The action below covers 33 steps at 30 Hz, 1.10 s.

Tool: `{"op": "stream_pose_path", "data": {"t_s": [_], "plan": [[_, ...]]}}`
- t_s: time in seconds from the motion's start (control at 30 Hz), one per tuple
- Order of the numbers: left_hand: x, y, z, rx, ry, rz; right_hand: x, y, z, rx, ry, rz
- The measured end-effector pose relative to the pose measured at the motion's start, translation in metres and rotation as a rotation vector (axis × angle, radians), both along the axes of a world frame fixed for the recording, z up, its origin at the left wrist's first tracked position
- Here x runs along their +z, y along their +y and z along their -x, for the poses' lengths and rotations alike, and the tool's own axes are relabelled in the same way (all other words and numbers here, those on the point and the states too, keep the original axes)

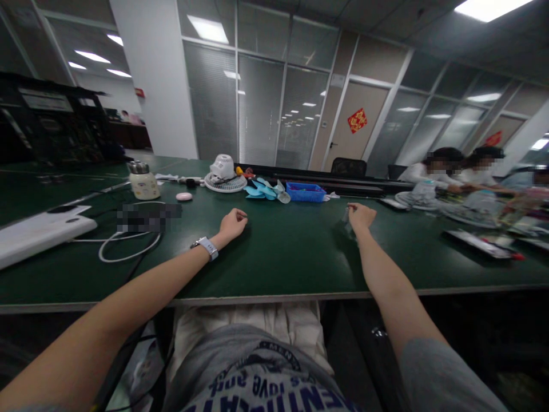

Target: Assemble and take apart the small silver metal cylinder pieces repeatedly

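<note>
My left hand (234,224), with a watch (209,248) at the wrist, hovers over the green table (274,257). Its fingers are curled together, and whether anything is between them is hidden. On the other side, my right hand (362,216) pinches a small, see-through, greyish thing (346,217) that looks like thin plastic; blur hides its exact kind. Beyond the hands lie blue fan blades (261,190), a blue basket (306,192) with small things in it, and a white fan part with a round grille (225,182).
At the left are a cream flask (143,182), a pink oval object (184,197), a white cable (128,258) and a white device (43,237). Two co-workers (444,169) sit at the far right near blurred fan parts (422,195) and a tray (478,244).
</note>
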<state>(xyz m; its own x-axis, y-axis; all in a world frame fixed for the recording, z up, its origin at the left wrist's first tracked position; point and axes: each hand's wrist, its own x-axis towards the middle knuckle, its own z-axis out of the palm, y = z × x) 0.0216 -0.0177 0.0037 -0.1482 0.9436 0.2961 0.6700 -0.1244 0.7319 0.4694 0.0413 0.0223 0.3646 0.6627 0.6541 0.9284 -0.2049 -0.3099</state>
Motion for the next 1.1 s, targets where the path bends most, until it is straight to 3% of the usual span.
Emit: {"op": "stream_pose_path", "data": {"t_s": [0.23,0.43,0.57,0.77,0.9,1.0,1.1], "plan": [[0.002,-0.002,0.0,-0.002,0.021,0.007,-0.006,-0.002,-0.007,-0.026,-0.172,0.072],[0.002,-0.003,0.0,-0.008,0.009,0.004,-0.009,-0.005,-0.005,-0.11,-0.206,0.038],[0.0,-0.001,0.0,-0.014,0.004,0.001,-0.008,-0.009,-0.002,-0.168,-0.102,0.016],[-0.003,0.003,0.003,-0.023,0.009,-0.009,0.0,-0.018,-0.008,-0.227,0.255,0.102],[-0.002,0.003,0.003,-0.015,0.012,0.003,0.01,-0.024,-0.006,-0.231,0.293,0.138],[0.0,0.001,0.002,-0.023,0.0,0.001,0.021,-0.024,0.019,-0.142,0.212,0.137],[0.003,-0.004,-0.001,-0.052,-0.023,-0.027,0.025,-0.02,0.071,0.155,0.163,0.083]]}}
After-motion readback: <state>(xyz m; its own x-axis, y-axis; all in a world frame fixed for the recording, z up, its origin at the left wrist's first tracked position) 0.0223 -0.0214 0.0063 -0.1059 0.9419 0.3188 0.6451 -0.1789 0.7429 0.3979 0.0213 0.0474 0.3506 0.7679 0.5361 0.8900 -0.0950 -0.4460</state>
